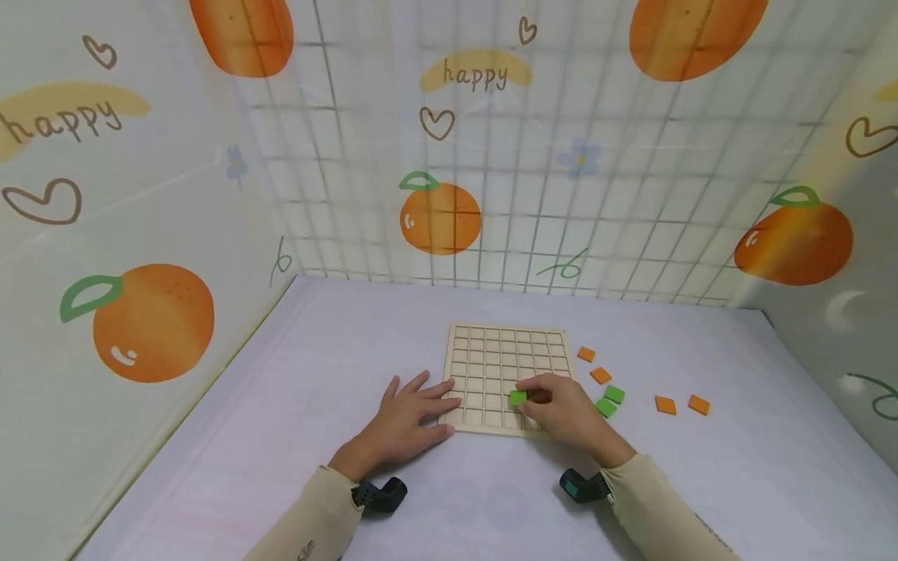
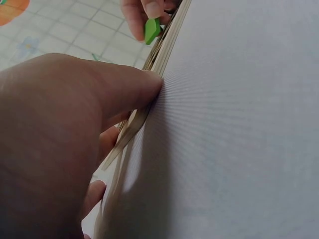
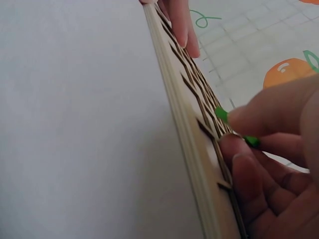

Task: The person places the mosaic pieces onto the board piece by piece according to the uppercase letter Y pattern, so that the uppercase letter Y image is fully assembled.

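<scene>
A square wooden grid board point(image 1: 484, 382) lies on the table, its cells framed by thin raised lines. My right hand point(image 1: 561, 409) pinches a green square tile point(image 1: 517, 398) between thumb and fingers, just over the board's near right part. In the left wrist view that green tile point(image 2: 152, 31) is tilted above the board's edge. My left hand point(image 1: 403, 421) rests at the board's left side with fingers spread, some fingertips on the board. Its thumb point(image 2: 144, 84) touches the near edge, seen in the left wrist view.
Right of the board lie two green tiles point(image 1: 614, 395) close together and several orange tiles point(image 1: 666, 405). A white table point(image 1: 351, 327) spreads around them. Behind stands a curtain point(image 1: 505, 195) printed with oranges, over a wire grid. Each wrist wears a black camera point(image 1: 382, 495).
</scene>
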`<action>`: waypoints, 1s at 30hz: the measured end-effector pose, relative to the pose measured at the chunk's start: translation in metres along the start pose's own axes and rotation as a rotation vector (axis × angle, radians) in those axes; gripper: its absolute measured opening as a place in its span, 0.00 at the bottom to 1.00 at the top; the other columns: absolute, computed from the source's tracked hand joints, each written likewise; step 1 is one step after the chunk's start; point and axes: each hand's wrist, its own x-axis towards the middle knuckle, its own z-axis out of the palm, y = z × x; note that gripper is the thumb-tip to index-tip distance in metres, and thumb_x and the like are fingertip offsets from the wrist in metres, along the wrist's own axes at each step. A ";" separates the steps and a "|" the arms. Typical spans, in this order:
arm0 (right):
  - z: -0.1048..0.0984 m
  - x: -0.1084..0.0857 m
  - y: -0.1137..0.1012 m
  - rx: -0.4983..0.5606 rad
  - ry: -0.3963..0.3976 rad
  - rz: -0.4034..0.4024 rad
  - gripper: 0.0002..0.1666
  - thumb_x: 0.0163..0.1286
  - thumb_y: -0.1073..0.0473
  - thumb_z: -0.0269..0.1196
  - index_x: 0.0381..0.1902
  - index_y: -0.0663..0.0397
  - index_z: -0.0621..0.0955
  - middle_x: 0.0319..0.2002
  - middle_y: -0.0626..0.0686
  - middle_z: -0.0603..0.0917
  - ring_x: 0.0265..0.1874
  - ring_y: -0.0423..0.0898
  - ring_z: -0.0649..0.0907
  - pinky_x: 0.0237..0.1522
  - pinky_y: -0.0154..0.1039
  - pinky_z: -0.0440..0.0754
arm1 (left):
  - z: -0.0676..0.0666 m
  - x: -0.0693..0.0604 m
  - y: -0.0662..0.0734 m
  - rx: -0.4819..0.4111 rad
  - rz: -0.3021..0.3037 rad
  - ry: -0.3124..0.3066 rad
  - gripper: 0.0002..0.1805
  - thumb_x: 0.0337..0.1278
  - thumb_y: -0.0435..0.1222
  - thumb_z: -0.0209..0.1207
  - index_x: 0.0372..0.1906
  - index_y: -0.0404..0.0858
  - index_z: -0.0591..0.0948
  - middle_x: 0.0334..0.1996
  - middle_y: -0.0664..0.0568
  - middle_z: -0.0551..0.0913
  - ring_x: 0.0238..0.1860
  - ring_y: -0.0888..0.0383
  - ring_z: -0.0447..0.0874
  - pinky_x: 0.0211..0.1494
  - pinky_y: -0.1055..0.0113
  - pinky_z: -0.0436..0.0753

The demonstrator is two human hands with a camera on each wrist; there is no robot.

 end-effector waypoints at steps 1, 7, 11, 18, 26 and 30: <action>0.000 0.000 0.000 0.000 0.000 -0.003 0.17 0.62 0.63 0.70 0.50 0.53 0.86 0.39 0.45 0.86 0.37 0.42 0.83 0.37 0.37 0.81 | 0.000 0.000 0.000 -0.001 -0.002 -0.001 0.25 0.67 0.50 0.58 0.67 0.52 0.79 0.74 0.59 0.66 0.78 0.42 0.50 0.72 0.30 0.38; 0.003 -0.002 0.003 -0.006 0.003 -0.020 0.18 0.61 0.64 0.71 0.51 0.54 0.86 0.39 0.45 0.85 0.37 0.42 0.83 0.35 0.37 0.81 | 0.001 0.000 0.000 0.010 -0.010 -0.004 0.26 0.67 0.50 0.58 0.68 0.52 0.78 0.74 0.59 0.66 0.78 0.43 0.50 0.72 0.30 0.39; 0.004 -0.002 0.004 -0.010 0.008 -0.026 0.19 0.61 0.64 0.71 0.51 0.54 0.86 0.40 0.46 0.85 0.37 0.42 0.83 0.35 0.36 0.81 | 0.002 0.000 0.000 0.019 -0.014 -0.002 0.26 0.67 0.51 0.58 0.68 0.52 0.77 0.74 0.59 0.66 0.78 0.43 0.49 0.72 0.31 0.39; 0.004 -0.002 0.002 -0.016 0.022 -0.006 0.19 0.62 0.64 0.70 0.52 0.55 0.85 0.41 0.47 0.84 0.37 0.42 0.82 0.35 0.36 0.81 | 0.002 0.001 0.000 0.015 -0.006 -0.002 0.26 0.67 0.51 0.58 0.68 0.53 0.77 0.75 0.60 0.65 0.78 0.44 0.49 0.72 0.31 0.39; 0.005 -0.002 0.003 -0.035 0.023 -0.016 0.19 0.62 0.64 0.70 0.52 0.54 0.86 0.42 0.47 0.84 0.38 0.41 0.83 0.36 0.36 0.82 | 0.002 0.001 0.001 0.017 -0.016 -0.007 0.26 0.67 0.52 0.58 0.69 0.53 0.77 0.75 0.61 0.65 0.78 0.45 0.49 0.73 0.32 0.38; 0.004 -0.001 0.004 -0.036 0.015 -0.027 0.19 0.62 0.64 0.70 0.52 0.54 0.86 0.42 0.47 0.83 0.38 0.41 0.83 0.35 0.36 0.82 | 0.002 0.001 0.001 0.014 -0.016 -0.002 0.26 0.67 0.51 0.59 0.68 0.52 0.77 0.74 0.59 0.65 0.78 0.45 0.50 0.73 0.31 0.38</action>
